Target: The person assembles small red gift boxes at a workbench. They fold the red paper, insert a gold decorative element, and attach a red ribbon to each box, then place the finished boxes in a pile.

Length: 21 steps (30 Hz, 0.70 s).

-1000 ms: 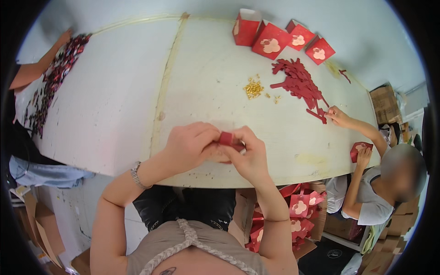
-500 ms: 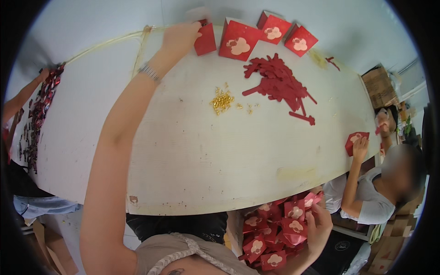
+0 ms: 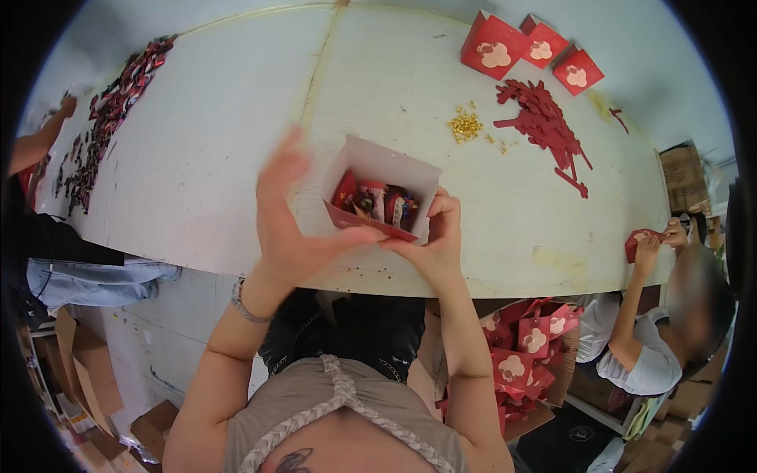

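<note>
One white wallside table (image 3: 394, 87) lies beneath the box (image 3: 388, 164).

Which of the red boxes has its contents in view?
The open red box in the right hand: wrapped pieces show inside. The three boxes at the back, the co-worker's box and those in the carton show none.

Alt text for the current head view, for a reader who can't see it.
A person's right hand holds an open red box containing small wrapped items; the blurred left hand is spread open beside it. Farther back on the white table are gold pieces, red strips and three red boxes.
</note>
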{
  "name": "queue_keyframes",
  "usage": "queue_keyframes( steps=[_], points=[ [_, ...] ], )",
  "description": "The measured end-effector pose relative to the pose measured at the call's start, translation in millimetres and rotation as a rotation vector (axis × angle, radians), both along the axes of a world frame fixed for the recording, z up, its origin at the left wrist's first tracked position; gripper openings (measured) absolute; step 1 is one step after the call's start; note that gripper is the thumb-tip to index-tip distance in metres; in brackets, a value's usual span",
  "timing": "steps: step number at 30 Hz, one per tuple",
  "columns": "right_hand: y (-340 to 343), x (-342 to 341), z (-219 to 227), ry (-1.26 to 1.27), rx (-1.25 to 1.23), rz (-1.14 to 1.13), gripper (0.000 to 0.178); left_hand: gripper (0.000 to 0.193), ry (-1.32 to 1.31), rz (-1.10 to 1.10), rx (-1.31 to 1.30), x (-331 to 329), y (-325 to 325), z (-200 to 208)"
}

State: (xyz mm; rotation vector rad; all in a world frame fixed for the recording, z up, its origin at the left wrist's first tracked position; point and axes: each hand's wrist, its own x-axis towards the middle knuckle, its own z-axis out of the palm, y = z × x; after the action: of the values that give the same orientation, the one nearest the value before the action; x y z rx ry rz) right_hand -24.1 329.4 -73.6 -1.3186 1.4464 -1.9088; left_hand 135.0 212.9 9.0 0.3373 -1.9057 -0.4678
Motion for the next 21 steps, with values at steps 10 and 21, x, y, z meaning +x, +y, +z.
queue_keyframes(
  steps=[10, 21],
  points=[
    [-1.3, 9.8, 2.7, 0.155, -0.109, -0.193, 0.027, 0.052, 0.072, -0.647, 0.787, -6.5, -7.4, -68.1],
    [-12.5, 25.6, -3.0, 0.084, -0.21, -0.288, 0.029, 0.037, 0.271, -0.518, 0.913, -14.3, 18.3, -74.6]
  ],
)
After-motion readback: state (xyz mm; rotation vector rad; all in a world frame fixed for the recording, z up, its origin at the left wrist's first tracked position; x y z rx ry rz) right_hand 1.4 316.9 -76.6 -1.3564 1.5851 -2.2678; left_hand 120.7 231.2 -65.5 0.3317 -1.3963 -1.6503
